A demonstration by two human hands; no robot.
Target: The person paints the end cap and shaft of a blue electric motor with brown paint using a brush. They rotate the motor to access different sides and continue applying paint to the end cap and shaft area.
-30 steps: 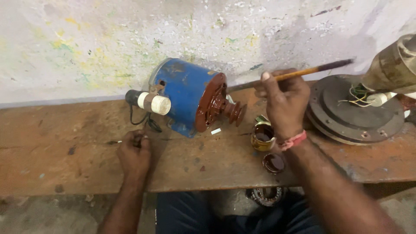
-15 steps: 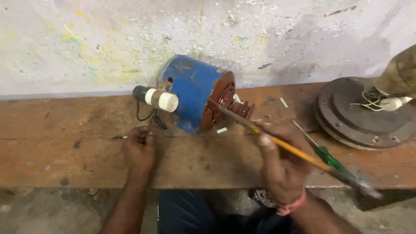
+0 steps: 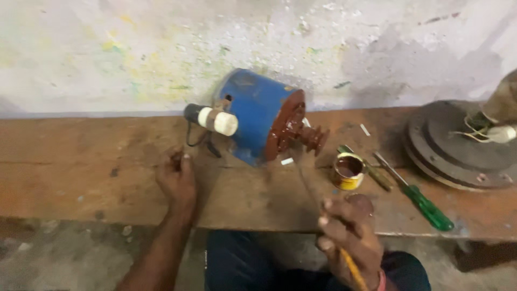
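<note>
The paintbrush [image 3: 312, 186], thin and partly blurred, runs from the right hand [image 3: 349, 237] up toward the red-brown end of the blue motor [image 3: 258, 116] lying on its side on the wooden counter [image 3: 81, 178]. The right hand closes around its yellow handle near the counter's front edge. The left hand [image 3: 176, 178] rests on the counter, fingers curled, holding nothing visible. A small paint tin [image 3: 348, 171] and a green-handled screwdriver [image 3: 423, 202] lie right of the motor.

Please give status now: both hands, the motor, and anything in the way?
Right hand grips brush. Left hand rests on bench. Blue motor lies sideways. Paint tin, green screwdriver close by.
</note>
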